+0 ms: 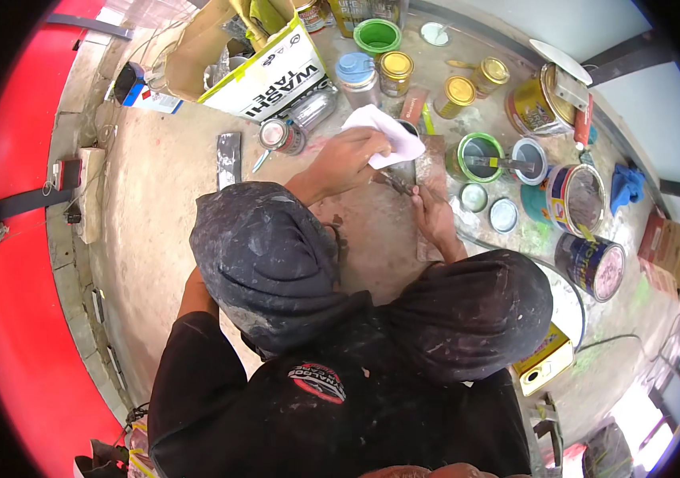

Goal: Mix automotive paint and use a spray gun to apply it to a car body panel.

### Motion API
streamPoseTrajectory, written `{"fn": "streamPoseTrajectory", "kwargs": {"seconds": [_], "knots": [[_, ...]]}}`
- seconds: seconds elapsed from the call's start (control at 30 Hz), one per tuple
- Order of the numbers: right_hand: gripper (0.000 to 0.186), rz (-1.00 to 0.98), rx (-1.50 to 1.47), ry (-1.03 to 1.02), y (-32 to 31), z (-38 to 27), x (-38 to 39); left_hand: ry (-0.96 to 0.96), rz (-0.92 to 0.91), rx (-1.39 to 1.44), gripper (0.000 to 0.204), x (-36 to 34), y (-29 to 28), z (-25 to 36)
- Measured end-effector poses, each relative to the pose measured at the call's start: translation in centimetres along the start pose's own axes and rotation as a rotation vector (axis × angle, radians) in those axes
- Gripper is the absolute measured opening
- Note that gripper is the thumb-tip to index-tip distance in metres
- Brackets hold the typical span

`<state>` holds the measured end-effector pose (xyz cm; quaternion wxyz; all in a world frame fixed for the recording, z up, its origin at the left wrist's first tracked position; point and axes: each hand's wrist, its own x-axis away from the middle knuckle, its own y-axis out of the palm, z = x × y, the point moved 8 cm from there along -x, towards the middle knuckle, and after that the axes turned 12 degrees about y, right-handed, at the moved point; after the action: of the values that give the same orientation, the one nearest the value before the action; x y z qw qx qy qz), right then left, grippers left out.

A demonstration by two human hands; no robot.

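My left hand [346,162] is closed on a crumpled white wipe [388,137], held low over the floor beside a small open can. Close to it, the fingers of my right hand [434,213] are drawn together at one end of a dark slim piece [394,183]. What kind of piece it is I cannot make out. Below my hands lies a long brownish board [431,163], partly covered by the right hand. My knees in dark, paint-dusted trousers [268,255] rise on both sides and hide parts of both forearms.
A cardboard box [260,80] with tools stands at far left. Ahead are several yellow-lidded tins [458,92]. To the right stand an open green-rimmed can [478,151], a grey cup [529,155] with a brush across, paint buckets [579,195] and a hose [515,253].
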<state>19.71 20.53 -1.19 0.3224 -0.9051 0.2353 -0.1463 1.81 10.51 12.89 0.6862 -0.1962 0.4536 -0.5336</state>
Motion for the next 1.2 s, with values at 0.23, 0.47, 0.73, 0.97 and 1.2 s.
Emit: {"fn": "streamPoseTrajectory", "kwargs": {"seconds": [0.23, 0.47, 0.73, 0.97, 1.2], "knots": [[0.024, 0.028, 0.036, -0.064, -0.4, -1.2, 0.2, 0.055, -0.101, 0.026, 0.034, -1.4, 1.9, -1.0], [0.025, 0.08, 0.173, -0.196, -1.1, -2.0, 0.7, 0.233, -0.152, -0.121, 0.037, -0.4, 2.2, -0.2], [0.064, 0.206, 0.075, -0.28, -7.6, -8.4, -1.4, 0.224, -0.116, -0.132, 0.03, 0.2, 3.1, -0.5], [0.052, 0.028, 0.392, -0.383, -6.0, -11.0, -5.6, 0.219, -0.083, -0.196, 0.028, 0.0, 2.4, -0.2], [0.04, 0.05, 0.389, -0.395, -6.4, -11.9, -5.4, 0.025, 0.237, -0.197, 0.033, 1.7, 0.1, -0.4]]}}
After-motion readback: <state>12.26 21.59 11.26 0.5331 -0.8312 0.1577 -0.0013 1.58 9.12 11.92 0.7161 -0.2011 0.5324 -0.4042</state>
